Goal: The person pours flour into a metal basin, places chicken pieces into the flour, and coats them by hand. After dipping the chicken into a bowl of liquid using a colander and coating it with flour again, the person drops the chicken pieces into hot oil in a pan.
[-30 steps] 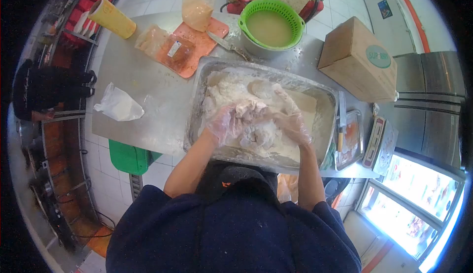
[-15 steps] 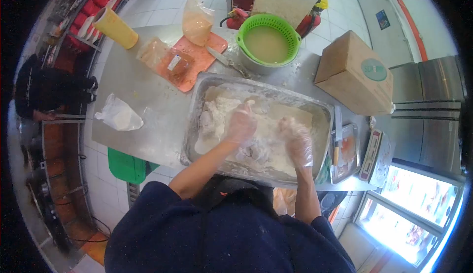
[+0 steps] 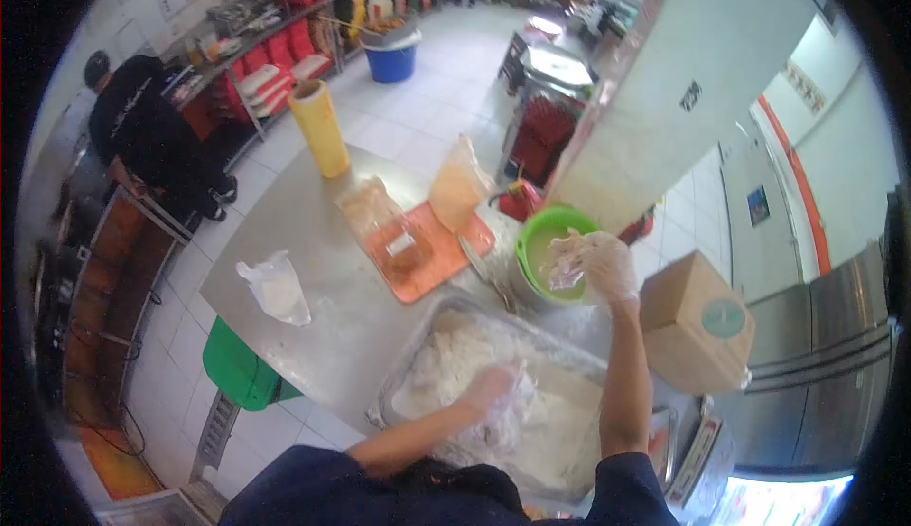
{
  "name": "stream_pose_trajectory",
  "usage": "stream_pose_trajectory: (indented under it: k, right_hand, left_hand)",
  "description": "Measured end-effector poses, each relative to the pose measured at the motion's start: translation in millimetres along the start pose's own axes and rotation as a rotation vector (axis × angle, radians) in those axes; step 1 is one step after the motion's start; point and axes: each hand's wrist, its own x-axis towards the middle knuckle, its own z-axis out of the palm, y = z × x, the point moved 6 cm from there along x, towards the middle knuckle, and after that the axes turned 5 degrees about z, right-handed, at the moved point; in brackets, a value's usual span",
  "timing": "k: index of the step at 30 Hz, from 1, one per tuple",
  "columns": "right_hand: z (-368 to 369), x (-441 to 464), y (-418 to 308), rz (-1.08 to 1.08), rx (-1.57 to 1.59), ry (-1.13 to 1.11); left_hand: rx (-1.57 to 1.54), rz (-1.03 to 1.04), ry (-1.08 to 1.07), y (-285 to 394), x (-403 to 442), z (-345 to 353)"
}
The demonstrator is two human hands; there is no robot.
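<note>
Taking the metal tray (image 3: 399,374) as the centre of our clock, we hold our right hand (image 3: 608,265) up at one o'clock, its clear-gloved fingers curled round a pale, powder-coated piece (image 3: 567,258); the piece hangs over the green strainer (image 3: 524,247), which sits in a round pot with cloudy liquid in it; our left hand (image 3: 492,388) is down inside the tray, palm towards the white powder (image 3: 560,431) and close against a powdery lump (image 3: 511,419), yet it blurs, so we cannot tell how far its fingers close or whether they grip anything.

Round the tray on the tabletop (image 3: 242,313), we see the knife (image 3: 486,265) at twelve o'clock, just beside the orange board (image 3: 413,284) at eleven; on that board rest a flat clear packet (image 3: 400,246) and an upright bag of orange-tan powder (image 3: 459,190); the yellow roll (image 3: 321,132) stands farther out at eleven, the small white bag (image 3: 279,291) lies at ten; the cardboard box (image 3: 697,322) sits between two and three, the scale (image 3: 696,458) between three and four; a person in dark clothes (image 3: 152,132) stands well apart at ten.
</note>
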Motion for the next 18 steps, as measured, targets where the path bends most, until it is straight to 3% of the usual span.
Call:
stream_pose_trajectory:
  k: [2,5,6,7,8,10,12,14,16,17,18]
  right_hand:
    - [10.0,43.5,27.7,-0.021,-0.835,0.066]
    - [17.4,87.0,99.3,0.038,-0.866,0.081]
    - [23.5,73.3,84.2,0.019,-0.861,0.050]
    - [25.8,56.5,70.7,0.050,-0.854,0.048]
    - [23.3,31.9,48.9,-0.110,-0.800,0.200]
    - [24.0,-46.2,45.4,-0.161,-0.764,0.341]
    - [34.1,-131.1,65.4,0.058,-0.607,0.293]
    - [58.3,-206.2,134.3,0.706,-0.948,-0.180]
    - [84.5,-291.0,241.3,0.410,-1.031,-0.156]
    - [95.8,-302.9,253.1,0.430,-1.017,-0.168]
    - [100.3,-310.3,253.6,0.441,-0.974,0.051]
  left_hand:
    - [0.206,0.081,0.047,23.6,-22.0,-48.3]
    - [0.536,0.155,0.073,9.9,-39.6,-47.1]
    - [0.679,0.171,0.098,3.2,-44.7,-43.6]
    - [0.673,0.173,0.067,0.1,-47.7,-44.5]
    - [0.601,0.112,0.036,-6.0,-47.6,-50.6]
    - [0.536,0.007,-0.093,-16.2,-56.0,-51.2]
    - [0.542,-0.020,-0.215,-6.1,-53.7,-73.9]
    - [0.522,-0.003,-0.252,7.7,-50.6,-88.7]
    - [0.319,-0.087,0.014,-5.2,-54.1,-95.6]
    - [0.320,-0.098,-0.010,-13.3,-56.0,-91.8]
    - [0.311,-0.025,0.003,-17.6,-54.1,-90.2]
